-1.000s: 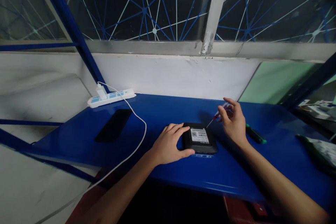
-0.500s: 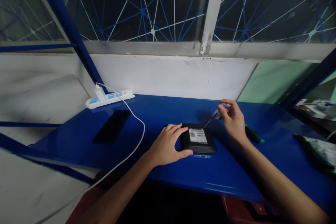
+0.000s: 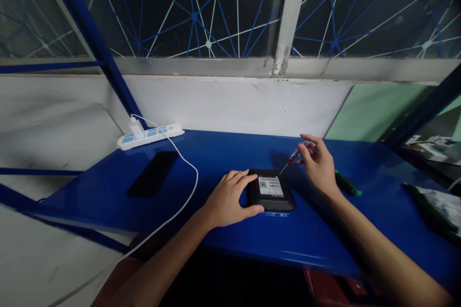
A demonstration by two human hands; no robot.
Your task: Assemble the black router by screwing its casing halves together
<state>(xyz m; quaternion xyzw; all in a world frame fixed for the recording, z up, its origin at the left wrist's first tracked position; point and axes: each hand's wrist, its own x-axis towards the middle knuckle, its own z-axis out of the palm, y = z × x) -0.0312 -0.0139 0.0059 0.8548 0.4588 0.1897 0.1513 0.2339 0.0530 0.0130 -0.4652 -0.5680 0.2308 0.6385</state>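
Note:
A flat black electronic device (image 3: 290, 201) with rounded corners lies on the blue table, its white label (image 3: 271, 186) with a square code facing up. Around its left side is my left hand (image 3: 230, 199), thumb at the near corner and fingers at the far one, holding it against the table. My right hand (image 3: 319, 165) has its fingers closed round a screwdriver (image 3: 293, 156) with a clear and red handle. The screwdriver slants down to the left, its tip at the device's far right part. Whether the tip sits in a screw is too small to tell.
Right of my right hand lies a dark green-and-black tool (image 3: 347, 183). A silvery packet (image 3: 441, 206) is at the right edge. To the left are a black phone-like slab (image 3: 153, 174), a white power strip (image 3: 154, 135) and a white cable (image 3: 192, 192) crossing the table.
Almost nothing differs. The view has shifted very slightly; both hands keep their places, with the screwdriver tip still at the same part of the device.

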